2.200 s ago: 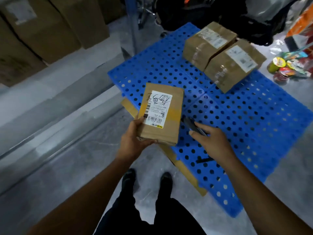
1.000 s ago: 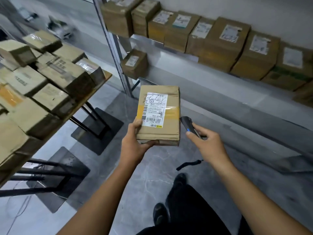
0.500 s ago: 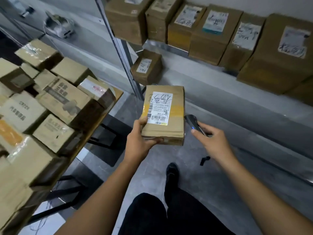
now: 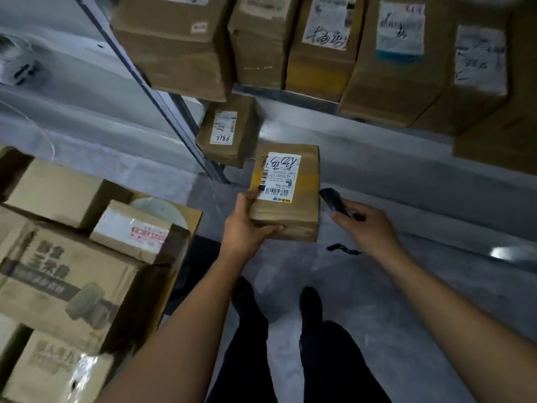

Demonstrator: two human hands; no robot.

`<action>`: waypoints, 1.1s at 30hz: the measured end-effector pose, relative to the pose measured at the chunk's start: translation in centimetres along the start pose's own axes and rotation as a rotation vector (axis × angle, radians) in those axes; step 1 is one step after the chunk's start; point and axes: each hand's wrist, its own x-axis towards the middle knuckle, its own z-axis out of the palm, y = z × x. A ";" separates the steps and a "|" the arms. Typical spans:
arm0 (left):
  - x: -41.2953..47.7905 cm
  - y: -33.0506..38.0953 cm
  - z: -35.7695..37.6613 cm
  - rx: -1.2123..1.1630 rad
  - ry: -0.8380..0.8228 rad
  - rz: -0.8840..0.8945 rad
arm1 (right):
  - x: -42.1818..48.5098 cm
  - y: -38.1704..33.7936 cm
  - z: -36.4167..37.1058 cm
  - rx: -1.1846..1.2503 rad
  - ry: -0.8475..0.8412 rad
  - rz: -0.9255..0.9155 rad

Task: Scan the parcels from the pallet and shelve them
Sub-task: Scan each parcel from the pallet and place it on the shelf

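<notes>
Gripping the parcel [image 4: 286,193] at its near left corner, thumb on top and fingers underneath, the left hand [image 4: 247,228] holds it label-up before the lower shelf [image 4: 377,146]. The right hand [image 4: 369,225] curls round a dark scanner [image 4: 334,200] just beside it.

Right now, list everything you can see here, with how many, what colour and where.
Held parcel: one, brown with a white label, centre of view.
Scanner: one, black, right of the held parcel.
Strap: one, black, dangling below the scanner.
Upper-shelf parcels: at least five, brown, along the top.
Lower-shelf parcel: one, brown, beside the shelf post.
Shelf post: one, grey, slanting from top left.
Stacked boxes: several, brown, at left.
Left hand: grips the parcel's near left corner.
Right hand: holds the scanner.
Legs: two, in black, bottom centre.
</notes>
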 end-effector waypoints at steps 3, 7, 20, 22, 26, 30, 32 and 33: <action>4.5 -2.5 0.6 -0.030 -0.030 -0.045 | 4.0 0.9 2.5 0.008 0.005 0.016; 10.1 -4.7 2.5 -0.092 -0.047 -0.121 | 10.0 1.8 4.9 0.029 0.032 0.036; 24.1 -12.2 8.7 0.546 0.124 0.092 | 25.8 6.7 10.3 0.149 -0.031 0.194; 23.7 -13.0 10.1 0.684 0.139 0.171 | 26.7 7.1 11.0 0.145 -0.057 0.188; 25.2 -12.9 11.3 0.845 0.066 0.144 | 28.5 6.8 11.1 0.123 -0.112 0.140; 28.7 -11.3 10.1 0.893 -0.046 0.080 | 29.8 5.7 9.8 0.037 -0.150 0.088; 28.7 -10.5 9.5 0.885 -0.122 0.062 | 28.9 5.6 8.7 -0.012 -0.144 0.083; 28.2 -10.1 9.2 0.873 -0.141 0.057 | 27.9 5.7 8.0 -0.038 -0.125 0.079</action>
